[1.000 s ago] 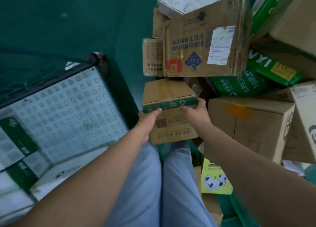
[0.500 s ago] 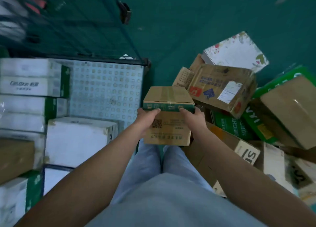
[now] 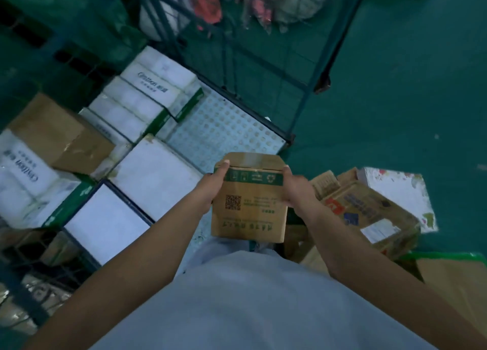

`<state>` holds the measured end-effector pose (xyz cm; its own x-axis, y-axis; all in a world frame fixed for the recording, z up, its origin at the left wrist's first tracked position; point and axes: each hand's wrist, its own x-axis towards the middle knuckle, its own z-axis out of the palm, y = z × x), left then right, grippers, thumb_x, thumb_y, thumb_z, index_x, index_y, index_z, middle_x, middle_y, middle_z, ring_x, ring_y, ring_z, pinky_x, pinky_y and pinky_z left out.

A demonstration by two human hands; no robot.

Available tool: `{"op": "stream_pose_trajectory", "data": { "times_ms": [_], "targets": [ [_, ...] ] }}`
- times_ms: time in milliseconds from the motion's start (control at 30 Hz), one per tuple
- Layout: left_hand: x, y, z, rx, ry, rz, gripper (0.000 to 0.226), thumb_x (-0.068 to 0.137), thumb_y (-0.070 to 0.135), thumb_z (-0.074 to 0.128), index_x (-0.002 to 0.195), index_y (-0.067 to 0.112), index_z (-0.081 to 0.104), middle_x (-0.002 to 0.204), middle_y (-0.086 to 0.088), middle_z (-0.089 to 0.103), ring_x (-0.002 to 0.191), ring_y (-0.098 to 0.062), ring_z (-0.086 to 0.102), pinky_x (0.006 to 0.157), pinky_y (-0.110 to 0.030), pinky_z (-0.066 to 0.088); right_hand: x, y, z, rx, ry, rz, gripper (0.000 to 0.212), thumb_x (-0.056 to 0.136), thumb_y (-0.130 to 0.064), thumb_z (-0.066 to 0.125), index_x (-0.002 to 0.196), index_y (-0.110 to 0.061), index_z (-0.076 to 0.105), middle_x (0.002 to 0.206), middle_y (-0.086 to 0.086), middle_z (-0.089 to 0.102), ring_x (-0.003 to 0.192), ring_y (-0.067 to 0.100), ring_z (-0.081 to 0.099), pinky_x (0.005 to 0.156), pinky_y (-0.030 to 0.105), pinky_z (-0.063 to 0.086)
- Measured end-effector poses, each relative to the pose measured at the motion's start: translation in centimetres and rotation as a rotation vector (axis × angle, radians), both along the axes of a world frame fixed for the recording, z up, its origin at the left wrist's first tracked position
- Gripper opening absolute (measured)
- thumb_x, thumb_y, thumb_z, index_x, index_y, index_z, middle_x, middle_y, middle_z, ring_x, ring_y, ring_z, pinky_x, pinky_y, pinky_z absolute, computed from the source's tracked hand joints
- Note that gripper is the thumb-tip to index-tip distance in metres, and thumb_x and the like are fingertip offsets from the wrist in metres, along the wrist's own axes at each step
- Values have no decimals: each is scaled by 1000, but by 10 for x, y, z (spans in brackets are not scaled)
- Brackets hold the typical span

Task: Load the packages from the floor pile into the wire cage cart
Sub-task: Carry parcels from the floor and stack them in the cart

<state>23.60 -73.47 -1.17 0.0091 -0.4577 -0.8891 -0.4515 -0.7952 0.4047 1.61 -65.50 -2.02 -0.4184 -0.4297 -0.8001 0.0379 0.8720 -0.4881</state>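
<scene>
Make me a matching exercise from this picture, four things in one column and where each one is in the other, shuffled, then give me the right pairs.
Things
1. small cardboard box
2. white pack with dark lettering
3. white floral box
4. perforated cart floor

Places
A. bare patch at the cart's near right corner
B. on the green floor in the pile at right
C. held between the left hand and right hand
D. stacked inside the cart, towards its back

Pairs: 1-C, 2-D, 3-B, 4-A
</scene>
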Motion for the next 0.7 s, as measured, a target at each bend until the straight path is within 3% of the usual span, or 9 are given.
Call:
{"op": "stream_pose_trajectory", "data": {
  "times_ms": [100, 233, 300, 433, 533, 600, 700],
  "targets": [
    [35, -2, 27, -15, 63, 149, 98, 77, 91, 50, 145, 19, 51, 133, -3, 65, 112, -22, 63, 79, -35, 51, 31, -39, 12, 12, 17, 174, 67, 84, -69, 40, 109, -11, 62, 106, 8, 64, 97, 28, 65, 91, 52, 58],
    [86, -18, 27, -59, 83, 305, 110, 66, 97, 48, 144, 20, 49, 127, -2, 66, 106, -20, 64, 67, -32, 49, 75, -94, 27, -17, 139, 563, 37, 105, -40, 36, 118, -15, 58, 93, 3, 55, 80, 18, 57, 64, 34, 52],
    [109, -29, 26, -55, 97, 379, 116, 60, 100, 48, 145, 20, 47, 126, -2, 66, 107, -21, 64, 68, -32, 49, 96, -121, 26, -41, 161, 648, 34, 106, -34, 34, 119, -15, 58, 90, 2, 53, 78, 16, 56, 61, 32, 47],
    [151, -56, 31, -71, 134, 543, 91, 82, 87, 48, 142, 18, 46, 128, -4, 64, 105, -19, 62, 70, -31, 48, 147, -175, 29, -74, 152, 698, 43, 102, -48, 34, 109, -14, 60, 83, 2, 52, 77, 23, 55, 65, 38, 47],
    [183, -77, 20, -80, 114, 606, 106, 66, 96, 47, 140, 20, 49, 132, -4, 63, 116, -25, 60, 94, -43, 50, 182, -210, 31, -88, 111, 680, 44, 100, -57, 35, 86, -20, 55, 91, 6, 60, 80, 24, 58, 70, 37, 47],
    [206, -90, 12, -88, 92, 643, 116, 55, 100, 45, 140, 21, 49, 132, -4, 62, 119, -27, 58, 104, -50, 48, 205, -231, 31, -91, 108, 711, 48, 99, -62, 36, 90, -20, 57, 101, 8, 64, 88, 25, 61, 76, 38, 50],
    [234, -109, 10, -118, 86, 691, 109, 63, 97, 45, 140, 20, 48, 130, -4, 63, 117, -26, 59, 104, -51, 49, 234, -259, 31, -95, 111, 760, 49, 98, -64, 34, 97, -22, 59, 112, 10, 66, 94, 25, 62, 76, 36, 48]
  ]
}}
